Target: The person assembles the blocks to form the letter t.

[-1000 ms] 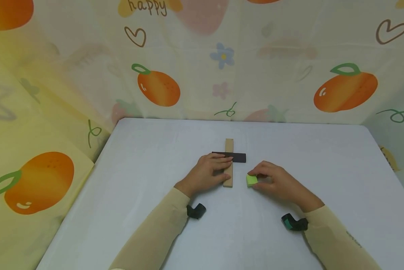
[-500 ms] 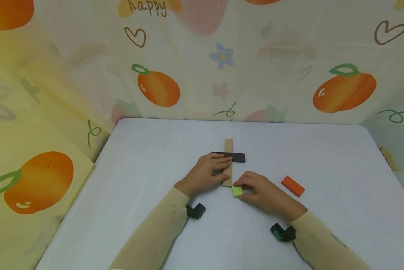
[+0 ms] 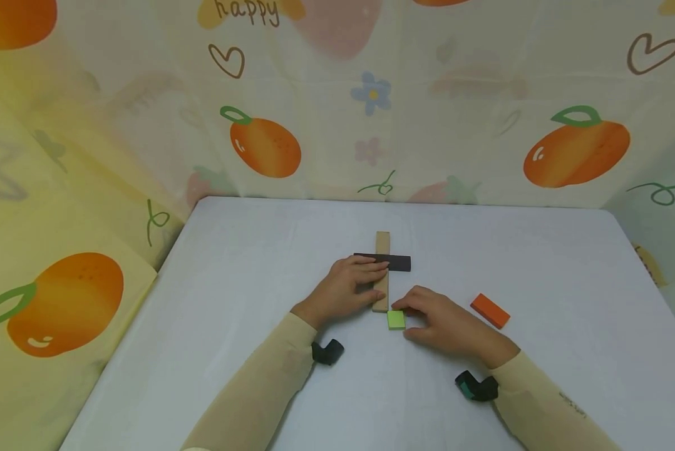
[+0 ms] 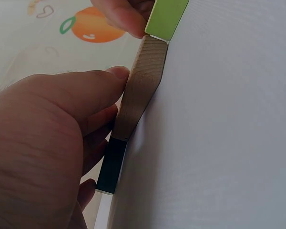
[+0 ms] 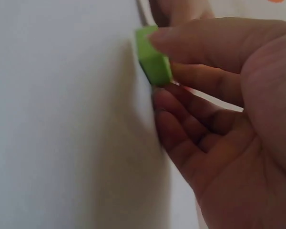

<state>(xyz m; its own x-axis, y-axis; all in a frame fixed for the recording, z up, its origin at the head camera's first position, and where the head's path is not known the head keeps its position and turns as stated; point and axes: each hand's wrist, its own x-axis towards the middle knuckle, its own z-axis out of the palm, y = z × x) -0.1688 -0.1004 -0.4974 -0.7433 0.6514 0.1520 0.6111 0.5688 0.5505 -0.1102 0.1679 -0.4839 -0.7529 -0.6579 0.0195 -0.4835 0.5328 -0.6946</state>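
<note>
In the head view, a long natural-wood block (image 3: 381, 295) and a black block (image 3: 399, 263) form a cross on the white table. My left hand (image 3: 351, 288) rests its extended fingers over the left part of the black block, its thumb on the wooden one. A light green block (image 3: 396, 320) lies at the wooden block's near end, towards its right corner. Around it are the parted thumb and forefinger of my right hand (image 3: 441, 322). The right wrist view shows the thumb (image 5: 169, 40) overlapping the green block (image 5: 152, 59); contact there is hard to tell.
An orange rectangular block (image 3: 490, 311) lies right of my right hand. A patterned cloth (image 3: 456, 144) hangs behind the table's far edge and along its left side. Black wrist devices (image 3: 327, 352) sit at both sleeves.
My right hand has brought the green block left and nearer to the wooden block's end, then loosened its pinch. The orange block has come into view. My left hand has stayed put.
</note>
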